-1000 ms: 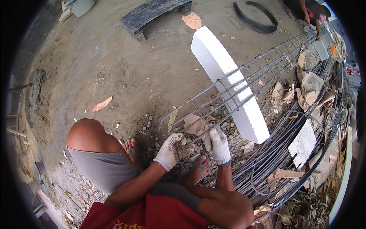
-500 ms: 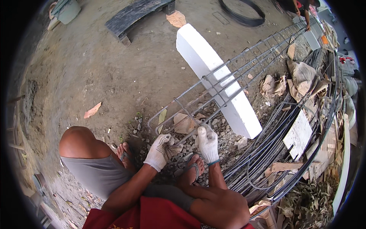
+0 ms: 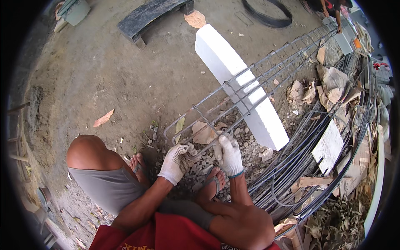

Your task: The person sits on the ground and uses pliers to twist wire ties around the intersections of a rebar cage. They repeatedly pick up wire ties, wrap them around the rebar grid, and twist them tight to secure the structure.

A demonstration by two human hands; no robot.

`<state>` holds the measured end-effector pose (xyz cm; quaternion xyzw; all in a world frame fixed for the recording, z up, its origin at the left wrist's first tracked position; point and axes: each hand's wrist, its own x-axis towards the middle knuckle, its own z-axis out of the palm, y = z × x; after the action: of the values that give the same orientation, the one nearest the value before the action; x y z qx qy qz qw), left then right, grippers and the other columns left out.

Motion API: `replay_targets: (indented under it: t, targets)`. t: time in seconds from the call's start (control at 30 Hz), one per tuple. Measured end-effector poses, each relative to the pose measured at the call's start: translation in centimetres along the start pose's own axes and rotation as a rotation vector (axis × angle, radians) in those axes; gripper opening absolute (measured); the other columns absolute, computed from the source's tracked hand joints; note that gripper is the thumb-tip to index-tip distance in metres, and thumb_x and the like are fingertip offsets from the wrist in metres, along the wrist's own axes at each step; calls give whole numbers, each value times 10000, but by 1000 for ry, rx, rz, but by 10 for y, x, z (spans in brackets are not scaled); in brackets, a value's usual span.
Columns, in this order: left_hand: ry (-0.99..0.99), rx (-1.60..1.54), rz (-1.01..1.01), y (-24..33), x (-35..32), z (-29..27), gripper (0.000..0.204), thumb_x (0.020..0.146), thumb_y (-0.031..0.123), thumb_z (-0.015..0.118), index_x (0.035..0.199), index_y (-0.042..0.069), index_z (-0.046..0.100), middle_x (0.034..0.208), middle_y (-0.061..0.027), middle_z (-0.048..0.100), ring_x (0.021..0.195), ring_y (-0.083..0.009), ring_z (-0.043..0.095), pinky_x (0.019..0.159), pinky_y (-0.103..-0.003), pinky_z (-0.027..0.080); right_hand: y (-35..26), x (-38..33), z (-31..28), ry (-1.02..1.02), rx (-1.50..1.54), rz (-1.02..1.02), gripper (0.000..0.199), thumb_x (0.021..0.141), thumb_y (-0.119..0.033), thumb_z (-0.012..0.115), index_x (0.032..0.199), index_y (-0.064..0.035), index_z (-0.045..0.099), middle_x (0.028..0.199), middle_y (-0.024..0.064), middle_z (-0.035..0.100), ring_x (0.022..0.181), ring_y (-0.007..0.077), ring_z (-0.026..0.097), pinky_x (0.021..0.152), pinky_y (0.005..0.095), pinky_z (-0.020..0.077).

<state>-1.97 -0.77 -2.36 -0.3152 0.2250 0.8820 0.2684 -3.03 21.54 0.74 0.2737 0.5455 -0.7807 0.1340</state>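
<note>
A long steel rebar cage (image 3: 209,96) with cross ties runs from my hands toward the far right. It rests across a long white block (image 3: 218,54) lying on the ground. My left hand (image 3: 175,164), in a white dotted glove, is closed around the near end of the cage's lower bar. Also gloved in white, my right hand (image 3: 229,155) is closed at the same bar beside a cross tie, its fingertips against the steel. Whether either hand also holds something small, such as wire, cannot be seen.
Bundled steel rods (image 3: 287,166) curve along the right, beside crumpled brown paper (image 3: 333,83) and a white board (image 3: 328,148). Gravel lies under the cage. Another person's hand (image 3: 339,29) is at the cage's far end. A dark bench (image 3: 150,18) and bucket (image 3: 76,12) stand farther back.
Both hands stay at the cage's near end with small finger movements; the right hand has shifted slightly. The whole view has moved a little, and the cage and block look unmoved.
</note>
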Motion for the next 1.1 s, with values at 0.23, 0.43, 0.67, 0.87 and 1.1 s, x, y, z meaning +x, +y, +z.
replay_targets:
  t: [0.23,0.43,0.67,0.87,1.1]
  targets:
    - [-58,-59,42,-2,6,-11,154,989,95,667,1112,16,716,1008,-104,733,920,-262,713,1061,-579,570,-1,1,0,-1,18,27,306,1084,-295,623,1168,-1,629,544,24,536,374,97,398,389,244,327]
    - [105,-243,61,12,-21,13,392,1101,409,579,1283,77,683,1262,-112,732,1081,-314,706,974,-502,584,2,5,-6,-17,13,-1,281,1072,-306,650,1036,-27,659,534,10,544,379,87,420,378,244,314]
    - [72,-148,156,31,14,31,693,1106,717,333,1505,198,561,1484,-80,632,1175,-326,645,955,-537,565,2,3,4,2,73,-32,275,1068,-291,661,985,-35,717,526,-7,539,385,71,422,377,244,295]
    - [238,-191,171,19,14,51,751,1046,802,397,1410,195,650,1174,-65,709,984,-251,679,766,-427,598,-1,0,2,-4,-4,-36,305,1075,-298,647,1066,-11,749,532,-9,543,382,73,416,376,248,293]
    - [371,-132,201,16,20,53,707,1059,793,381,1313,202,676,1104,-23,718,890,-212,684,548,-327,454,4,1,0,9,-25,-15,294,1071,-305,652,976,-41,737,534,0,545,382,86,422,375,259,298]
